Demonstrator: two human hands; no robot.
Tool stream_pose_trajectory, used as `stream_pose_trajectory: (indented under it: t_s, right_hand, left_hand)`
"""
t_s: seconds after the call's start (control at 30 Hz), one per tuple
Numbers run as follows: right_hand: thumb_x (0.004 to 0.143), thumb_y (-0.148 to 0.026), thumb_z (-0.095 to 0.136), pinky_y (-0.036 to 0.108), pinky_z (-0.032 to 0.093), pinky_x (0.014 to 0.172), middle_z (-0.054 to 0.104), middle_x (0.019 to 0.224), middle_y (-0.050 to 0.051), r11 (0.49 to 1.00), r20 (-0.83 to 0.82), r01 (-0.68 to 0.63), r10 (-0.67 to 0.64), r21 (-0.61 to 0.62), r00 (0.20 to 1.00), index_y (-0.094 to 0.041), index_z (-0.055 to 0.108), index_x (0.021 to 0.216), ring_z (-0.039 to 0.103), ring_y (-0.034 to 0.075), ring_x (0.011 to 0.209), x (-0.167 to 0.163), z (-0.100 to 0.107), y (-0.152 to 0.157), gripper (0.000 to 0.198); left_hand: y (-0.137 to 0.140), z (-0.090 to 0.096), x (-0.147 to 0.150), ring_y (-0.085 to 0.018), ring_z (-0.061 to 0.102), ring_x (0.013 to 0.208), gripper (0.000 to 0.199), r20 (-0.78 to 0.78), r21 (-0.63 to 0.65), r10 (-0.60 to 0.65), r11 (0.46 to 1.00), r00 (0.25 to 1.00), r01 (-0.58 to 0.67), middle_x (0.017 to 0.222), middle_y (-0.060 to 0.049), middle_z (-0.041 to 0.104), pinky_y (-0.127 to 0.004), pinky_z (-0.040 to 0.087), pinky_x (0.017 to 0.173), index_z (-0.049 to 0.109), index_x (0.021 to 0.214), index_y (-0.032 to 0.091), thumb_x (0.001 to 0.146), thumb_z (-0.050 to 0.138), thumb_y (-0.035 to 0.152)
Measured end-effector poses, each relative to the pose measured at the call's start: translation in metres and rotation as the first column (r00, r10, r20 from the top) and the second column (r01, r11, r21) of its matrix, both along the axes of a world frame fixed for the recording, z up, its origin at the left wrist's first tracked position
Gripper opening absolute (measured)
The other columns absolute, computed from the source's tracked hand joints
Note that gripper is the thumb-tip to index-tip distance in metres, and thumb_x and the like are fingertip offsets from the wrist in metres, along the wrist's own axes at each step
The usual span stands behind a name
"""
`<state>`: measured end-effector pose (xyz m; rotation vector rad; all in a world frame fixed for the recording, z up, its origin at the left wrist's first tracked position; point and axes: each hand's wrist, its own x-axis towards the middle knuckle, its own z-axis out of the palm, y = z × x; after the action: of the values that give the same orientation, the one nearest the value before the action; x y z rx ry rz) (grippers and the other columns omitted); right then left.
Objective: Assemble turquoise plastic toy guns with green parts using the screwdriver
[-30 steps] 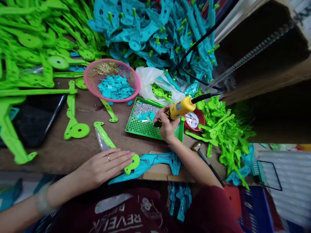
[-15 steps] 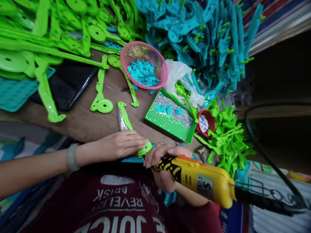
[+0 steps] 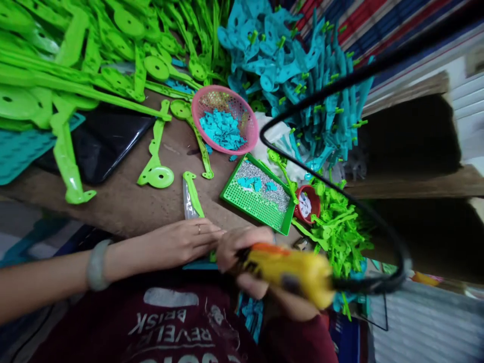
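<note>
My right hand [image 3: 242, 257] is wrapped round a yellow electric screwdriver [image 3: 291, 272], blurred by motion, with a black cord [image 3: 370, 282] at its rear. Its tip is hidden by my fingers. My left hand [image 3: 181, 241] lies over a long green plastic part [image 3: 193, 195], fingers together and pressed on it; the thumb is out of sight. One end of that part sticks out above the hand, with a clear strip along its side. A blue piece [image 3: 202, 264] shows beneath the left fingers. Both hands nearly touch at the table's near edge.
A green tray [image 3: 245, 204] contains small silvery pieces and blue bits. Behind it stands a pink basket [image 3: 251, 136] of blue pieces; a red cup [image 3: 315, 201] is at right. Green parts [image 3: 128, 25] and blue parts [image 3: 272, 60] are heaped behind. The cord loops across the right side.
The screwdriver's rear end has swung left and its cord now arcs across the table. My right hand has shifted slightly left, covering the green disc end. The whole view has also shifted.
</note>
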<state>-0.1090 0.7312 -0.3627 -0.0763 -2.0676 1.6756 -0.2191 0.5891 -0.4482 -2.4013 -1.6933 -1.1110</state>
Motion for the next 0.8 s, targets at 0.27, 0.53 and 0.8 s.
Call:
stream_pose_trajectory:
  t_s: [0.27,0.53,0.8]
  right_hand:
    - [0.081,-0.037,0.057,0.023,0.044,0.042,0.04,0.062,-0.009,0.905,-0.19,0.342,-0.394,-0.254,0.899,-0.03,0.044,0.105,0.042,0.009,0.044,-0.095,-0.034,0.077,0.029]
    - [0.08,-0.051,0.058,0.028,0.048,0.048,0.039,0.065,-0.009,0.922,-0.1,0.35,-0.369,-0.167,0.924,-0.03,0.038,0.102,0.046,0.011,0.046,-0.099,-0.054,0.074,0.036]
    - [0.083,-0.038,0.058,0.024,0.041,0.038,0.038,0.064,-0.008,0.913,-0.171,0.332,-0.375,-0.235,0.911,-0.032,0.041,0.105,0.042,0.012,0.046,-0.072,-0.002,0.043,0.028]
  left_hand:
    - [-0.018,0.027,0.062,-0.029,0.043,0.14,0.043,-0.131,-0.098,0.255,0.958,0.958,-0.268,0.148,-0.014,0.052,-0.047,0.022,0.123,0.058,0.135,0.007,0.1,0.046,0.028]
    - [-0.008,0.013,0.074,-0.028,0.046,0.139,0.05,-0.156,-0.075,0.353,0.927,0.922,-0.368,0.149,-0.016,0.05,-0.045,0.031,0.119,0.053,0.139,0.003,0.094,0.034,0.01]
    - [-0.005,0.015,0.092,-0.031,0.049,0.137,0.052,-0.259,-0.035,0.318,0.941,0.912,-0.338,0.147,-0.02,0.051,-0.042,0.043,0.113,0.053,0.14,0.001,0.093,0.039,0.019]
